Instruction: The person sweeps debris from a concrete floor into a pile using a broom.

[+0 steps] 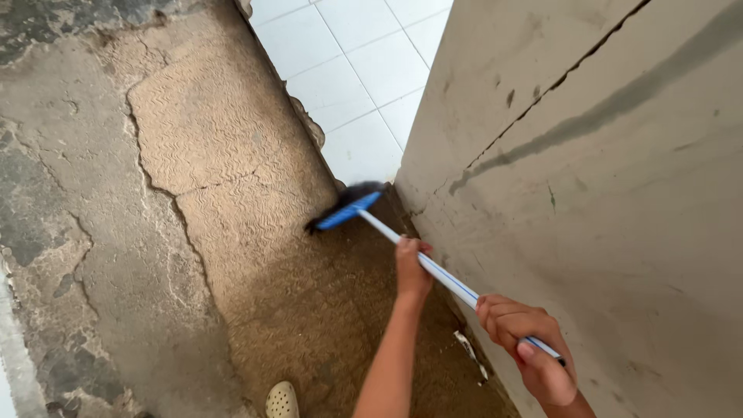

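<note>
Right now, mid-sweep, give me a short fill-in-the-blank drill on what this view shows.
1. Both hands grip the handle of a ____.
2. The brush head is coloured ____.
3. On the handle, the left hand sits closer to the brush head than the ____ hand.
4. Beyond the rough floor lie white ____.

Missing words: broom; blue; right; tiles
</note>
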